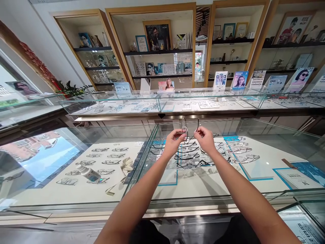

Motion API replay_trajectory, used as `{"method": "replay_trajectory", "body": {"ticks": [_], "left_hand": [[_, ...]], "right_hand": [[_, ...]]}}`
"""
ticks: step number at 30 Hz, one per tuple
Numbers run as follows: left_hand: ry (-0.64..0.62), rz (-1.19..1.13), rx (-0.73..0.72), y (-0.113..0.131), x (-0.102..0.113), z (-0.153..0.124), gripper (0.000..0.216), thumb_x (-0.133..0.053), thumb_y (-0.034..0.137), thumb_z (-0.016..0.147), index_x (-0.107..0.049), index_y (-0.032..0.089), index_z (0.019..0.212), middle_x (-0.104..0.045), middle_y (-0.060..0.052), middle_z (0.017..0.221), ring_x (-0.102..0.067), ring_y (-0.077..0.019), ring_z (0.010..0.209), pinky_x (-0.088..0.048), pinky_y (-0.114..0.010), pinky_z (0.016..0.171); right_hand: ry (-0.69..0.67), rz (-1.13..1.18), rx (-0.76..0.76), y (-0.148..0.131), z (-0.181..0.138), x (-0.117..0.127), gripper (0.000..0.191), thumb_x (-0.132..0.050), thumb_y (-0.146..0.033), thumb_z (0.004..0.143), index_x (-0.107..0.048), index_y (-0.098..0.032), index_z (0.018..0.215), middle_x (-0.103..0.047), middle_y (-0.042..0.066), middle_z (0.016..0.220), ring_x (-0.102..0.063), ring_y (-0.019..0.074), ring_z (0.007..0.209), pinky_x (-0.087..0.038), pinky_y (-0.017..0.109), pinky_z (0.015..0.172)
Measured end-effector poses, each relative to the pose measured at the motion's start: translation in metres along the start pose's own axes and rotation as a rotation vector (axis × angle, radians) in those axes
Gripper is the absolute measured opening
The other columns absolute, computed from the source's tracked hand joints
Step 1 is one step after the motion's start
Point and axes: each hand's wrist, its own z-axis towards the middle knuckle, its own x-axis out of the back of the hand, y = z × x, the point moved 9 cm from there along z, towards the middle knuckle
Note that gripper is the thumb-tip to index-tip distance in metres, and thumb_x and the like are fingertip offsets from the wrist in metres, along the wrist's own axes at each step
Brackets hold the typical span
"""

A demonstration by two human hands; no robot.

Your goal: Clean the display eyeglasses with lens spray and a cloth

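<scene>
The left hand [174, 140] and right hand [205, 137] pinched the glasses [186, 130], lifted and not yet set down, while other frames [188, 157] lay in rows below.

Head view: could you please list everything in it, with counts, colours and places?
Glass counters: several, clear, front and rear
Held eyeglasses: one pair, partly dark, centre
Display eyeglasses: many, mixed, inside counters
Bottle: one, white and blue, front left
Cloth: one, beige, right of bottle
Display cards: several, mixed, rear counter
Cabinets: several, wood-framed, back wall
Plant: one, green, rear left
Smaller items: too unclear to count
Left hand: one, bare, on held eyeglasses
Right hand: one, bare, on held eyeglasses
Forearms: two, bare, lower centre
</scene>
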Motion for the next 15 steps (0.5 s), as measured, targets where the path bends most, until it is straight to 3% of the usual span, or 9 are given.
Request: {"method": "replay_trajectory", "body": {"ticks": [8, 15], "left_hand": [[0.145, -0.041, -0.066, 0.002, 0.018, 0.003, 0.040, -0.088, 0.049, 0.081, -0.072, 0.020, 0.104, -0.074, -0.010, 0.114, -0.074, -0.0186, 0.091, -0.067, -0.035, 0.080], [0.245, 0.018, -0.192, 0.019, 0.034, 0.005, 0.041, -0.087, 0.051, 0.083, -0.071, 0.020, 0.105, -0.072, -0.011, 0.116, -0.072, -0.0210, 0.098, -0.067, -0.038, 0.083]], "right_hand": [[0.076, 0.082, -0.195, 0.025, 0.003, 0.005, 0.020, -0.063, -0.039, 0.079, -0.058, -0.023, 0.067, -0.054, -0.003, 0.063, -0.042, 0.0141, 0.059, -0.035, 0.030, 0.059], [0.012, 0.067, -0.303, 0.032, -0.002, 0.000, 0.031, -0.063, -0.045, 0.082, -0.061, -0.022, 0.061, -0.051, -0.003, 0.054, -0.038, 0.0138, 0.049, -0.029, 0.031, 0.052]]}}
